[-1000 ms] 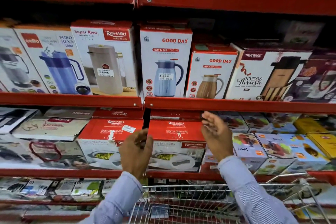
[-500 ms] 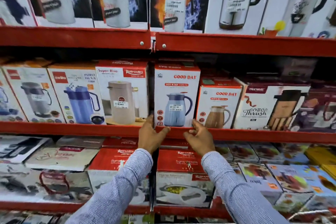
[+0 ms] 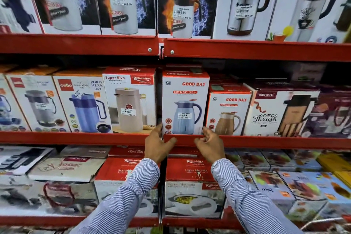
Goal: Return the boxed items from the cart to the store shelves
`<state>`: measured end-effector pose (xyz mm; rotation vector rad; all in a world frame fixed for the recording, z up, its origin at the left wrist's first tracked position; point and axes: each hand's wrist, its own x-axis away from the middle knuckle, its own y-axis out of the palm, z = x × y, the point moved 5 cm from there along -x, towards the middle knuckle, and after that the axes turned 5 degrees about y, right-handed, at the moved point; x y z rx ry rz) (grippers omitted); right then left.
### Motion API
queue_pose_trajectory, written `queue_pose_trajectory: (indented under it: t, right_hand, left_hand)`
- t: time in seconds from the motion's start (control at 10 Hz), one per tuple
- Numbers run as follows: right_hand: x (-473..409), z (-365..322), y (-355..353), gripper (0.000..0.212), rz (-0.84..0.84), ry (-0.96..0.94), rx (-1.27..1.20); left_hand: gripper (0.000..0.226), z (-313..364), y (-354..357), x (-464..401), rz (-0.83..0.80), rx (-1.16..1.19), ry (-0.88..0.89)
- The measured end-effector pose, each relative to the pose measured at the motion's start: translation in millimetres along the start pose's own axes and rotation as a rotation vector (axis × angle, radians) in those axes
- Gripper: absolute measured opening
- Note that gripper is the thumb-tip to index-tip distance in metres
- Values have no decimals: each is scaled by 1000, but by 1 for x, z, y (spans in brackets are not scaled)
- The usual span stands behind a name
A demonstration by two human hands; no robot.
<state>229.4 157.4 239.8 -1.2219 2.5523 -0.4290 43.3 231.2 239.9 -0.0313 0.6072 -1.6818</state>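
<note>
A tall white and red Good Day "Hot N Sip" flask box (image 3: 185, 89) stands upright on the middle red shelf (image 3: 266, 141). My left hand (image 3: 156, 148) is at its lower left corner, fingers slipped into the gap beside the box and thumb across the shelf lip. At the lower right corner my right hand (image 3: 210, 147) has its fingers curled against the box's bottom edge and the lip. Both striped sleeves reach up from below.
A Super Riva box (image 3: 129, 100) stands tight on the left, a shorter Good Day box (image 3: 229, 112) on the right. Flask boxes fill the upper shelf. Sigma Marbella casserole boxes (image 3: 190, 169) are stacked below. A bit of cart wire (image 3: 326, 221) shows bottom right.
Both hands rose from the casserole box on the lower shelf to the base of the Good Day box. The view tilted up, so the cart dropped almost out of sight.
</note>
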Motion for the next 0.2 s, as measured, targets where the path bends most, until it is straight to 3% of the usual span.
queue_pose_trajectory:
  t: [0.2]
  right_hand:
    - [6,-6,-11,63,-24,5,-37]
  left_hand:
    - [75,5,0,3,-71,1,17]
